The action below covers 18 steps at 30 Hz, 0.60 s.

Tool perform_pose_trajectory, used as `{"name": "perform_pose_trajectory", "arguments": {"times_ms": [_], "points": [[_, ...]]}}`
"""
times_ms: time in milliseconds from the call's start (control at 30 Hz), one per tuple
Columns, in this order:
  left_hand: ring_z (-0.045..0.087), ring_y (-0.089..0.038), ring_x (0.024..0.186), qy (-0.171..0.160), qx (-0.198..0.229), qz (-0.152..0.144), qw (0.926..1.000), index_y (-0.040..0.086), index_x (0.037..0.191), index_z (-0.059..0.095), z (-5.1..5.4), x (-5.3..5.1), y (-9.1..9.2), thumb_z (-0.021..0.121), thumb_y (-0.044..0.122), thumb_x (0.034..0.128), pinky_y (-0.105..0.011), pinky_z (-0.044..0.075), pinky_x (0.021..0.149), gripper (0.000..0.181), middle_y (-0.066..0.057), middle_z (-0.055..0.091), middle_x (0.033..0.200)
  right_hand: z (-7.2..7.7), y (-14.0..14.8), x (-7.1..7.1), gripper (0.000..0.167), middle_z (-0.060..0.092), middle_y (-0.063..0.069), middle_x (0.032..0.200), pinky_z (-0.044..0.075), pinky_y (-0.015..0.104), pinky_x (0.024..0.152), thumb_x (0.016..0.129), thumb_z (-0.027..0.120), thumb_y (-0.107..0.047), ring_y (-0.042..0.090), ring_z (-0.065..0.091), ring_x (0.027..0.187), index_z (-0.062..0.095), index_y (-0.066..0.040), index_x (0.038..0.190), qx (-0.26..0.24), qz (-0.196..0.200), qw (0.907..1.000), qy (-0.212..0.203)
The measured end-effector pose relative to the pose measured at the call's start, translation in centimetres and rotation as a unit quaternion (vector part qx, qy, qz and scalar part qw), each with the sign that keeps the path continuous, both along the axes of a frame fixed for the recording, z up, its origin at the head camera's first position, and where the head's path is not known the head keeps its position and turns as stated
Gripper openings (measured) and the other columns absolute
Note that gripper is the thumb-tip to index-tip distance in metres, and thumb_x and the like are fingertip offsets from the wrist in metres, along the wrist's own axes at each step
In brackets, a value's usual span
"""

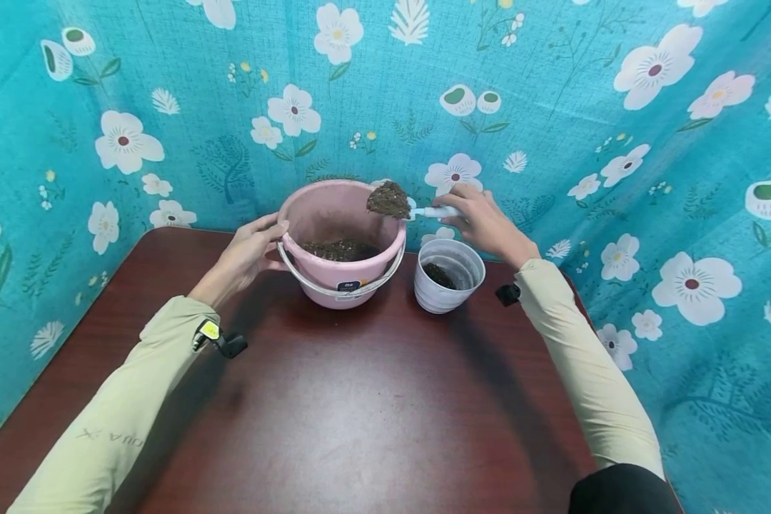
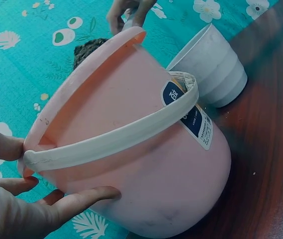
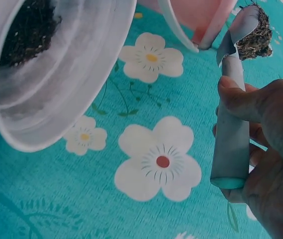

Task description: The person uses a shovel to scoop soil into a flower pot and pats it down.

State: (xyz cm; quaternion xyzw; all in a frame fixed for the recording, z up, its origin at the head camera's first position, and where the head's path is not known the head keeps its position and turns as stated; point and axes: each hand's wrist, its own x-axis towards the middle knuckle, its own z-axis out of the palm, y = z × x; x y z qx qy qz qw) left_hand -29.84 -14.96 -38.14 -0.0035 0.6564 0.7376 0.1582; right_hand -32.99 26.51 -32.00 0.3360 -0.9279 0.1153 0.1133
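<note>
One trowel (image 1: 426,212) stretches crosswise; its blade (image 3: 241,27) points left.

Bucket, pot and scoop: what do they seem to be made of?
Bucket: likely low-sheen plastic, judging by its even pink and moulded lip. Pot: probably satin plastic, from its thin rim and stepped wall. Scoop: handle likely matte plastic, being smooth and rounded; blade could be plastic or painted metal.

L arm (image 1: 118,400) fwd; R arm (image 1: 581,350) fwd, R fingers (image 1: 451,199) curled.
</note>
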Motion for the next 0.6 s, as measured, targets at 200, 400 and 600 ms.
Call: {"name": "perform_pose_trajectory", "arguments": {"times_ms": [200,400,600], "points": [[0.056,-0.015,0.115,0.003,-0.006,0.004,1.0000,0.013,0.168,0.023,-0.1,0.0,0.2,0.050,0.028,0.1113,-0.033,0.064,0.080,0.064,-0.001,0.052,0.116,0.3,1.8,0.9,0.030,0.060,0.015,0.119,0.032,0.051,0.081,0.102,0.067,-0.004,0.034,0.050,0.110,0.069,-0.008,0.131,0.002,-0.010,0.9999,0.008],[0.055,-0.015,0.114,-0.002,-0.006,0.006,1.0000,0.013,0.168,0.025,-0.2,0.0,0.2,0.051,0.028,0.1112,-0.035,0.064,0.081,0.064,0.000,0.053,0.114,0.4,3.9,1.7,0.028,0.059,0.017,0.116,0.028,0.048,0.078,0.102,0.067,-0.004,0.035,0.049,0.107,0.070,-0.003,0.130,0.005,-0.035,0.9993,0.014],[0.056,-0.013,0.109,-0.001,0.003,0.010,0.9999,0.012,0.167,0.025,-0.1,0.0,0.2,0.051,0.027,0.1111,-0.037,0.065,0.082,0.064,0.000,0.052,0.113,-0.2,6.1,2.3,0.028,0.059,0.019,0.116,0.028,0.047,0.078,0.102,0.067,-0.002,0.037,0.048,0.105,0.070,0.000,0.129,0.003,-0.059,0.9981,0.017]]}}
